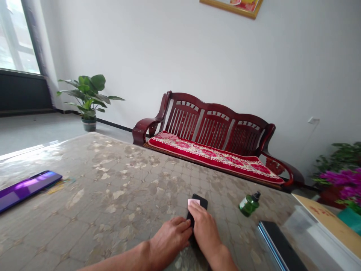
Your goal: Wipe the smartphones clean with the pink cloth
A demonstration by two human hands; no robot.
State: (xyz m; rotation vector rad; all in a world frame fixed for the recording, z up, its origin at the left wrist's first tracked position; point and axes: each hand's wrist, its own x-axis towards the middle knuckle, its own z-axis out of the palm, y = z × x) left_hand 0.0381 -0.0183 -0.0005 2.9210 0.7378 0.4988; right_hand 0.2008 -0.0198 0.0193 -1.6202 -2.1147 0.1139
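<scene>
A black phone (pixel 202 199) lies on the patterned tablecloth, its lower part mostly hidden by my hands. My left hand (pixel 172 235) rests at its left side, fingers curled and touching the edge. Over the phone's face lies my right hand (pixel 205 227), fingers held together and pressing on a small pale pink cloth (pixel 194 202) near the top end. How much of the cloth is under the fingers is hidden. To the right of my right hand stands a small green bottle (pixel 248 205) with a black top.
Dark flat devices (pixel 280 246) are stacked at the right, beside a tan-covered box or folder (pixel 329 222). A shiny purple phone (pixel 28 188) lies at the far left near some yellow bands (pixel 56 187). Behind the table (pixel 135 188) stands a wooden bench (pixel 214 124).
</scene>
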